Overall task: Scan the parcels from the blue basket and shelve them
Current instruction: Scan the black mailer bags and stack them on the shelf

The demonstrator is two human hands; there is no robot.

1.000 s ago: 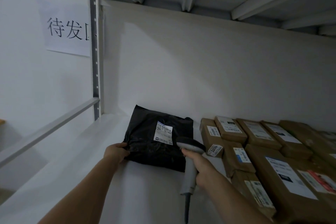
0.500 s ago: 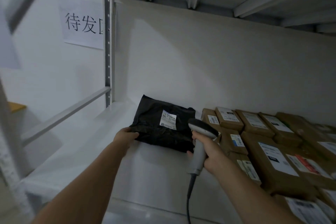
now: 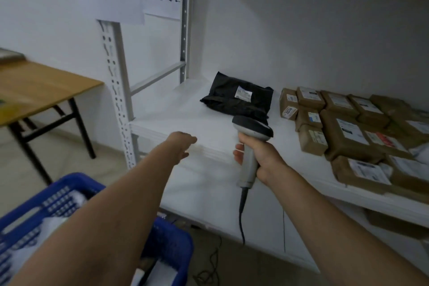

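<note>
Pulls left hand back off black poly parcel, leaving it flat on white shelf just beside brown parcels. Shows white-wrapped parcels in blue basket. Curls left fingers loosely around nothing; grips barcode scanner in right hand.

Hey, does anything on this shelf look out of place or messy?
Only mildly. The black parcel bag lies crumpled and skewed near the back of the shelf, while the brown boxes to its right sit in fairly tidy rows. No spill or damage shows.
</note>
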